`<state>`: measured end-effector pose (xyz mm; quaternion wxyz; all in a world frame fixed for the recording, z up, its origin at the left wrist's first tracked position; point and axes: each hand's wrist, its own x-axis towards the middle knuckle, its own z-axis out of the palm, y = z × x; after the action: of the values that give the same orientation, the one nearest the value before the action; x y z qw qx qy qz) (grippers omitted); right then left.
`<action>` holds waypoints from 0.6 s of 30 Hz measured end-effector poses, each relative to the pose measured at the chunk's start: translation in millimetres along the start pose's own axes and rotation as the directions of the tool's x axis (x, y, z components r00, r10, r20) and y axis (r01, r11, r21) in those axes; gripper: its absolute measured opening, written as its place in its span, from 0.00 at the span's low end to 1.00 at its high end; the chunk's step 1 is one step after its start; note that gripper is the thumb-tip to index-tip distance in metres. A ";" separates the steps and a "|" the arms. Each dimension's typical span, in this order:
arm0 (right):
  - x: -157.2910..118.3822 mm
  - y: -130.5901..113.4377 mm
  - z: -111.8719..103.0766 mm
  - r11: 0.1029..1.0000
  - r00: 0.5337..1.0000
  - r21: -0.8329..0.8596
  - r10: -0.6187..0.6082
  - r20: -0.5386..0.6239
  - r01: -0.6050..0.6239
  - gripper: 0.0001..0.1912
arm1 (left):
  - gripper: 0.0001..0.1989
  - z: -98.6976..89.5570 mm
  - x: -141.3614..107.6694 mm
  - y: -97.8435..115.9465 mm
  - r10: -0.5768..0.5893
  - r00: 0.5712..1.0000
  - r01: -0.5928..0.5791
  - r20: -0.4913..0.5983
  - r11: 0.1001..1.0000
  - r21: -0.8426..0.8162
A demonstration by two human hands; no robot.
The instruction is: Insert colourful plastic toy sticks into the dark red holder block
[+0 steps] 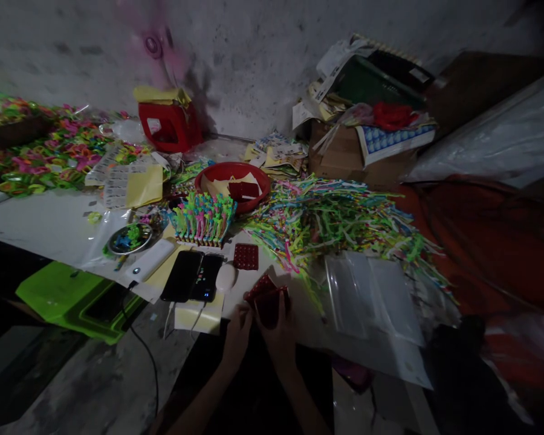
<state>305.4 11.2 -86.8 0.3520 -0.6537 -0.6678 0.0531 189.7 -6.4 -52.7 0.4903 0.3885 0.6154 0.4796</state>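
Note:
My right hand point(277, 326) is closed around a dark red square piece point(269, 309), thumb and fingers along its sides. A second dark red piece with dots point(260, 286) sticks out behind it at a tilt. My left hand point(239, 326) is just to the left, its fingers curled together close to the pieces' lower left corner; what is between its fingertips, if anything, cannot be made out. Flat on the table beyond lies another dotted dark red square point(246, 257). A block of upright colourful sticks point(202, 220) stands farther back.
A power bank point(153, 261), two phones point(184, 277) and a pale rounded object point(226, 277) lie left of my hands. Loose colourful strips point(344, 214) cover the right side, with clear plastic bags point(367, 296) in front. A red basin point(263, 178) stands behind.

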 end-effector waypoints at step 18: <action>4.5 -6.7 -2.7 0.987 0.981 0.080 0.152 -0.124 -0.143 0.46 | 0.12 11.0 -5.3 -0.5 -0.081 0.962 0.054 -0.261 0.993 -0.110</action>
<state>301.7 13.3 -79.4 0.4128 -0.6905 -0.5910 0.0600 201.6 -9.2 -52.6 0.4389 0.2744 0.6630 0.5408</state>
